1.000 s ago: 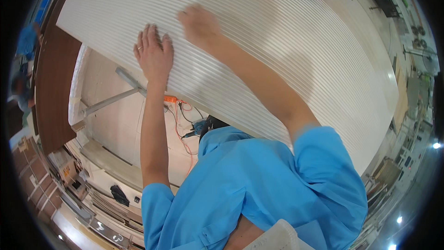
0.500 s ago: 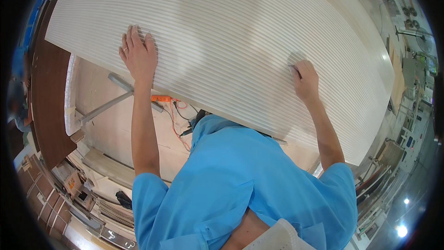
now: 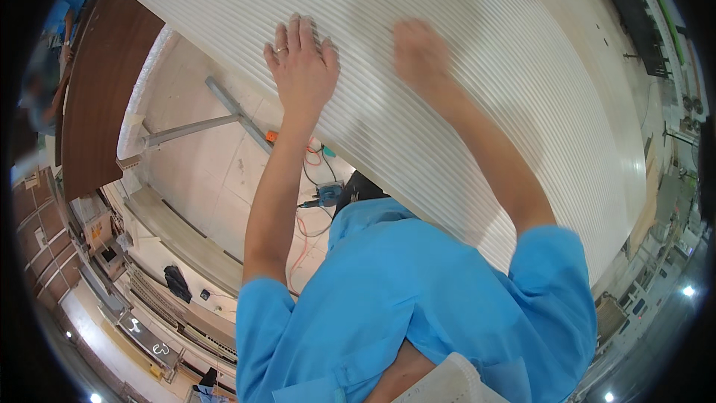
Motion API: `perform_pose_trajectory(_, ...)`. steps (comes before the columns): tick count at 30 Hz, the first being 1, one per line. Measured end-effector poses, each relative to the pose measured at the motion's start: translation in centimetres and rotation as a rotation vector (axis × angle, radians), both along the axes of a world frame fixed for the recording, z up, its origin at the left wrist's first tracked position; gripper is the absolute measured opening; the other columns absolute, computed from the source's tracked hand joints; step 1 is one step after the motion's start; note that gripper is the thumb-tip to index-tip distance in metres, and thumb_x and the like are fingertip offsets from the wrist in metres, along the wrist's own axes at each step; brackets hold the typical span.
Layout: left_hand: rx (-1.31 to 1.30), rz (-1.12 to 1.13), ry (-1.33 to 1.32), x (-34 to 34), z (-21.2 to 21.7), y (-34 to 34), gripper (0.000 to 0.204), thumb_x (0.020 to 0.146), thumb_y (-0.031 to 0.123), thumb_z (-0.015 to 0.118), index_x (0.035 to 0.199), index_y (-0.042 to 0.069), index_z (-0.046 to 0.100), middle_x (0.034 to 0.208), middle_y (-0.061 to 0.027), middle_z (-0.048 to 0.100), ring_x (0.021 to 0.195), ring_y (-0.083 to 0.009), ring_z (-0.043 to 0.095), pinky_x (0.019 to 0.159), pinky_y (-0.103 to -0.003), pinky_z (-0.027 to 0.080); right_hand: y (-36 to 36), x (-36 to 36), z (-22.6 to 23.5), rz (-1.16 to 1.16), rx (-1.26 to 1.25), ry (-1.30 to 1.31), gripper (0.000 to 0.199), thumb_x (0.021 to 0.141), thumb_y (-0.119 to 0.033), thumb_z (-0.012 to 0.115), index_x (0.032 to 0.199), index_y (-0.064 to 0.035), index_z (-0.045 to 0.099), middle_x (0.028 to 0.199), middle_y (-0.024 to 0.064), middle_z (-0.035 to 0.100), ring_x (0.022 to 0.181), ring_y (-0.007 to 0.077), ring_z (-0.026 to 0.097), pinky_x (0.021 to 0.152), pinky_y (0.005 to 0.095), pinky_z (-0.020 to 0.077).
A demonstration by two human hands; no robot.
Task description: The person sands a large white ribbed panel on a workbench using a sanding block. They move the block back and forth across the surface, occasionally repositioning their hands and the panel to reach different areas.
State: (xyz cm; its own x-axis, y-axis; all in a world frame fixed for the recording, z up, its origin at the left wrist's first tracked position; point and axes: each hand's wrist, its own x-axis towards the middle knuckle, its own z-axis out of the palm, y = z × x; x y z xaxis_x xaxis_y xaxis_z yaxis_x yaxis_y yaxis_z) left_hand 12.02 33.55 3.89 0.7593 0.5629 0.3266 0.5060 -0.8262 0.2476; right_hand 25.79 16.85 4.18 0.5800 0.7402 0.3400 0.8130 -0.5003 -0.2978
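Note:
A large white panel (image 3: 358, 82) with fine parallel ridges lies before me. My left hand (image 3: 306, 67) rests flat on it near its near edge, fingers stretched out and a ring on one of them. Nothing is held in that hand. Farther to the right, my right hand (image 3: 423, 52) is curled into a fist on or just over the ridges, blurred by motion. Whatever its fingers close on is hidden.
A dark brown board (image 3: 112, 82) stands at the left, with another person (image 3: 52, 82) beyond it. Below the panel are a grey metal leg (image 3: 194, 131), a blue power tool (image 3: 326, 195) and orange and black cables on the floor. A black bag (image 3: 176, 282) lies lower left.
My right hand has swept left and away from me across the ridges, toward my left hand. The view has turned, so panel and left hand appear shifted right.

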Motion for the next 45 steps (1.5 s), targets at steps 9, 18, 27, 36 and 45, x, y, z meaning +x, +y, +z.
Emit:
perform_pose_trajectory(9,-0.058,-0.035,0.001,-0.7,0.5,0.5,0.056,0.098,0.040,0.053,0.144,0.008,0.052,0.154,-0.0114,0.048,0.147,-0.0364,0.037,0.121,-0.056,0.022,16.2,2.5,-0.7,0.075,0.119,0.082,0.023,0.084,-0.007,0.058,0.104,-0.0072,0.069,0.101,0.0144,0.071,0.100,0.0330,0.066,0.087,0.0482,0.0539)
perform_pose_trajectory(18,-0.023,-0.022,0.023,-0.2,-0.2,0.2,0.055,0.099,0.035,0.049,0.145,0.004,0.048,0.155,-0.0160,0.044,0.147,-0.0420,0.035,0.119,-0.062,0.021,-28.3,-6.2,2.9,-0.163,-0.274,0.034,0.014,0.083,-0.006,0.064,0.097,-0.0084,0.063,0.093,0.0121,0.064,0.092,0.0332,0.063,0.079,0.0486,0.0503)
perform_pose_trajectory(27,0.003,-0.014,0.028,-0.1,-0.1,0.4,0.056,0.098,0.037,0.050,0.144,0.005,0.049,0.155,-0.0152,0.045,0.147,-0.0399,0.035,0.120,-0.060,0.020,-2.7,0.3,-1.3,0.035,0.055,-0.001,0.007,0.079,-0.005,0.059,0.084,-0.0068,0.064,0.081,0.0141,0.064,0.077,0.0336,0.062,0.067,0.0463,0.0507)
perform_pose_trajectory(36,-0.027,-0.042,0.036,-0.4,0.8,0.9,0.058,0.099,0.041,0.051,0.147,0.008,0.048,0.156,-0.0119,0.045,0.148,-0.0338,0.034,0.122,-0.053,0.021,3.9,0.1,-1.0,0.001,0.186,0.035,0.017,0.086,-0.012,0.059,0.100,-0.0089,0.069,0.102,0.0116,0.070,0.099,0.0315,0.066,0.082,0.0450,0.0540)
perform_pose_trajectory(45,0.036,-0.035,0.052,-0.2,0.0,0.8,0.057,0.101,0.039,0.048,0.148,0.008,0.046,0.157,-0.0126,0.043,0.149,-0.0351,0.032,0.122,-0.057,0.021,-29.8,-7.7,4.6,-0.375,0.036,0.275,0.008,0.086,-0.005,0.068,0.092,-0.0042,0.062,0.085,0.0109,0.059,0.080,0.0330,0.058,0.068,0.0434,0.0483)
